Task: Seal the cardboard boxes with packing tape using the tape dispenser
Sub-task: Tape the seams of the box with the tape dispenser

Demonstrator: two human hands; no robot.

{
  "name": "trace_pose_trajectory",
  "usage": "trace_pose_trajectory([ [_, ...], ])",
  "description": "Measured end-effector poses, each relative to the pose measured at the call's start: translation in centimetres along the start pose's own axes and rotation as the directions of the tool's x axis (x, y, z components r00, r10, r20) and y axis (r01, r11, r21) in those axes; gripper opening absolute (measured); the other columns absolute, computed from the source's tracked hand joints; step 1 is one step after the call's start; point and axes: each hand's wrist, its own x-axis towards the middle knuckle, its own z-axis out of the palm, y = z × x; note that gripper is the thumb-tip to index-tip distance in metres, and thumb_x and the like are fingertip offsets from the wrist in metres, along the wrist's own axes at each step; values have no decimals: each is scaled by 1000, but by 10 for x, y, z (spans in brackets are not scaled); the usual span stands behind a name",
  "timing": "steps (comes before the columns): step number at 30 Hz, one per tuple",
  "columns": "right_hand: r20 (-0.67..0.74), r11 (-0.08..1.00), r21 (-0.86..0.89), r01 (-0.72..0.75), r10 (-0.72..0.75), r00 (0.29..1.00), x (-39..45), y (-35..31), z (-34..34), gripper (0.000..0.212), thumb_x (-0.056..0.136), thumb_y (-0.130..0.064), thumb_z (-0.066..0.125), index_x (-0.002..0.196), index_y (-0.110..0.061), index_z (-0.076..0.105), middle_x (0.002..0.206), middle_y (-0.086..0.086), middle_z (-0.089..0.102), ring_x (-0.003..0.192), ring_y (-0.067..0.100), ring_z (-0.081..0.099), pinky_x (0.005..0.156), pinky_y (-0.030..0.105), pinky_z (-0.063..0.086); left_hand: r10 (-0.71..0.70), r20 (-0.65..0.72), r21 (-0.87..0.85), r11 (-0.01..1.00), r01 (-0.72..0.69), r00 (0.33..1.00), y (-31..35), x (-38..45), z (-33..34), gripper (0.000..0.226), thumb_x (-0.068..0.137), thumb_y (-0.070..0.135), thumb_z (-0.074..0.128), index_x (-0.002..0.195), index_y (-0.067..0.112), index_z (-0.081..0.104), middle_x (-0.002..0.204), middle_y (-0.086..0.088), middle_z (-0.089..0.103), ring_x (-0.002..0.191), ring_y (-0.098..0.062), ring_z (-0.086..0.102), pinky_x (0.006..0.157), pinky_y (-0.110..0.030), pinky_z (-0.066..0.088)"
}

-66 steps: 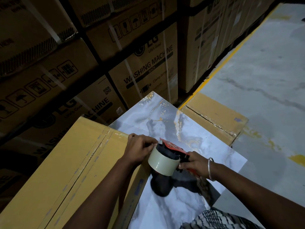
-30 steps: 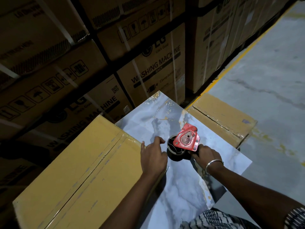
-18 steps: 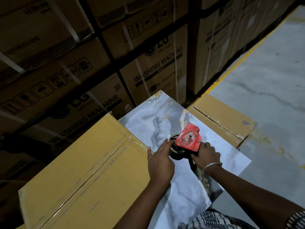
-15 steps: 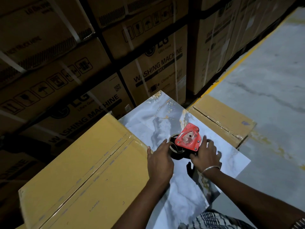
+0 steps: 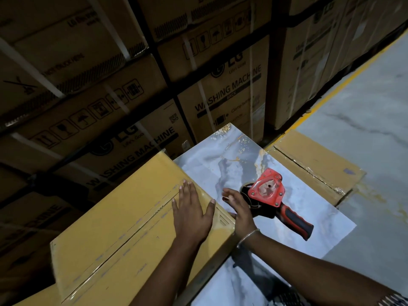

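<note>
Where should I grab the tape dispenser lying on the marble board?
Grip the tape dispenser by its black-and-red handle, coming from the near right. It lies flat on its side, and the handle sticks out free toward that corner, clear of both hands.

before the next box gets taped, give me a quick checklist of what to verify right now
1. Tape dispenser set down on the marbled board: ok.
2. Right hand free to pick it up: ok, fingers straight, beside the dispenser.
3. Left hand steadying the near yellow box: ok, flat on top.
4. Near box centre seam taped: ok, clear tape along it.
5. Tape pressed down at the box end: cannot tell.
6. Far yellow box sealed: cannot tell.
</note>
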Motion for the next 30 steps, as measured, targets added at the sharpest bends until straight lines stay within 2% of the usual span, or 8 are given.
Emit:
trace_pose_trajectory([
  [4, 81, 974, 107, -199, 191, 978, 13, 9, -7, 32, 103, -37, 46, 120, -19, 66, 125, 7, 66, 130, 23, 56, 118, 48, 35, -24, 16, 14, 1000, 24, 1000, 3, -2, 1, 87, 93, 71, 10, 158, 19, -14, 163, 7, -24, 151, -10, -20, 123, -44, -6],
  [8, 228, 948, -92, -303, 317, 921, 28, 15, -9, 24, 101, -30, 55, 120, -20, 64, 129, 7, 61, 139, 29, 48, 122, 46, 29, -20, 33, 9, 1000, 20, 999, 3, -2, 0, 83, 97, 67, 15, 159, 20, -13, 163, 9, -25, 151, -9, -20, 123, -43, -6],
  [11, 209, 898, -268, -350, 408, 889, 37, 2, -5, 31, 101, -31, 55, 126, -15, 65, 127, 6, 63, 133, 29, 52, 112, 37, 39, -13, 16, -29, 999, 14, 1000, 1, -2, 0, 78, 99, 64, 20, 159, 24, -11, 163, 12, -22, 151, -7, -18, 123, -42, -4],
  [14, 92, 830, -505, -236, 324, 942, 47, -25, 5, 44, 107, -37, 45, 143, -15, 55, 148, 3, 52, 140, 23, 45, 109, 31, 34, 7, -9, -59, 998, -8, 1000, 2, -6, 3, 71, 102, 59, 22, 159, 28, -7, 164, 14, -16, 151, -5, -13, 124, -39, -1],
  [17, 169, 827, -553, -102, 231, 958, 50, -45, 30, 50, 108, -38, 42, 152, -16, 44, 159, 1, 40, 148, 19, 35, 116, 27, 25, 34, -47, -87, 995, -38, 998, 0, -8, 3, 58, 106, 44, 25, 160, 29, 10, 167, 14, 4, 153, -5, 1, 124, -35, 9],
  [24, 291, 707, -705, -58, 362, 886, 53, -29, 55, 62, 108, -50, 28, 163, -26, 13, 166, 1, 26, 152, 23, 27, 119, 33, 25, 96, -248, -287, 943, -168, 964, -24, 15, -16, 36, 97, 22, 53, 132, 25, 63, 130, 9, 66, 120, -10, 58, 102, -35, 46],
  [27, 264, 734, -669, -112, 376, 888, 56, -25, 54, 63, 107, -54, 30, 162, -27, 18, 166, 0, 26, 152, 22, 26, 122, 36, 22, 142, -253, -205, 959, -197, 957, -40, 39, -23, 35, 93, 18, 52, 126, 23, 65, 123, 7, 68, 113, -16, 60, 96, -38, 48],
  [30, 242, 732, -672, -113, 361, 901, 60, -19, 54, 62, 107, -52, 31, 161, -24, 23, 166, 0, 28, 152, 22, 27, 123, 36, 22, 87, -161, -88, 991, -102, 983, -51, 71, -27, 49, 99, 33, 45, 145, 17, 50, 148, 1, 51, 135, -22, 45, 110, -37, 36],
])
